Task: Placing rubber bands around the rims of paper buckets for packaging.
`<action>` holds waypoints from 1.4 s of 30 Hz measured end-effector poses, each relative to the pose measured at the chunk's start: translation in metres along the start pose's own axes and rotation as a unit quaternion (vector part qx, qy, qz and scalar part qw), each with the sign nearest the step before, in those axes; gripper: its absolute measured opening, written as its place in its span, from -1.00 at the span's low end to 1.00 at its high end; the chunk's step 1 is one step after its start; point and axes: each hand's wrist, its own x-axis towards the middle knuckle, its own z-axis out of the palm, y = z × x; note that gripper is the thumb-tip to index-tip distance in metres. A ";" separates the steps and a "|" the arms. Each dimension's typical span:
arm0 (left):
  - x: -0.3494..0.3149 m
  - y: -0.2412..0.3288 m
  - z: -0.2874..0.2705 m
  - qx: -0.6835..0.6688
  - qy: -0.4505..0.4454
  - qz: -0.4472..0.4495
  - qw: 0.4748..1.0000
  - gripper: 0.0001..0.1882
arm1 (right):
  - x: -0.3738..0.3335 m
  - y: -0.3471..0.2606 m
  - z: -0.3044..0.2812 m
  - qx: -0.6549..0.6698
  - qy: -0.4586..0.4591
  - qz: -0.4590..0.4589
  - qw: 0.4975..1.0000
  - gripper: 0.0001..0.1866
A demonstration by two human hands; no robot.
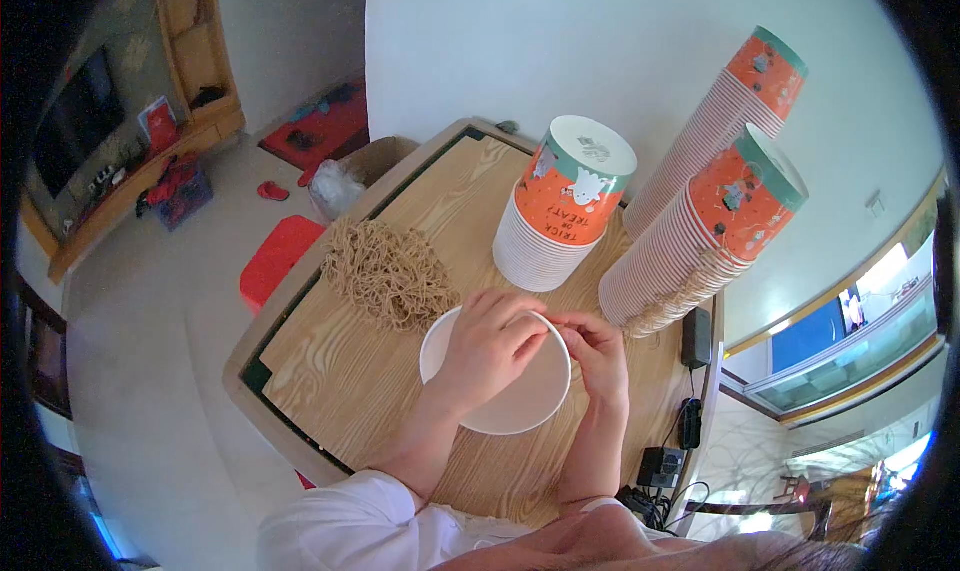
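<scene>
A white paper bucket (520, 401) stands mouth up at the table's near side, its inside facing me. My left hand (493, 346) reaches across the opening, with fingers bent over the far rim. At the rim's far right, my right hand (597, 356) is closed, thumb and fingertips pressed together against the edge. Any small thing between those fingertips is hidden. Just left of the bucket lies a loose heap of tan cord (390, 271). Beyond it, a short stack of upside-down orange and green paper buckets (565, 206) stands on the table.
Two tall stacks of similar buckets, a nearer one (690, 231) and a farther one (735, 96), stand by the wall at right. Tan cord handles (670, 306) hang along the nearer stack. Black power adapters (660, 466) and cables lie at the right edge. A red stool (280, 256) is left.
</scene>
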 end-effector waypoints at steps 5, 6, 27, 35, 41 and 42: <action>0.001 0.001 0.005 -0.017 -0.005 0.012 1.000 -0.80 | -0.001 0.003 -0.004 -0.027 -0.001 -0.042 0.999 -0.94; 0.000 0.001 0.005 -0.017 -0.006 0.011 1.000 -0.80 | -0.001 0.002 -0.002 -0.026 -0.001 -0.041 0.999 -0.94; -0.001 0.001 0.008 -0.028 -0.001 0.030 0.999 -0.80 | -0.004 0.001 -0.004 -0.084 -0.001 -0.072 0.994 -0.95; -0.009 -0.011 0.015 0.069 -0.143 -0.045 0.986 -0.88 | 0.004 0.014 0.002 -0.221 0.077 -0.101 0.967 -0.93; -0.016 -0.019 0.012 0.098 -0.116 -0.136 0.979 -0.82 | 0.006 0.013 0.007 -0.247 0.095 -0.086 0.960 -0.93; -0.017 -0.019 0.012 0.101 -0.113 -0.137 0.979 -0.82 | 0.007 0.015 0.011 -0.246 0.091 -0.088 0.961 -0.93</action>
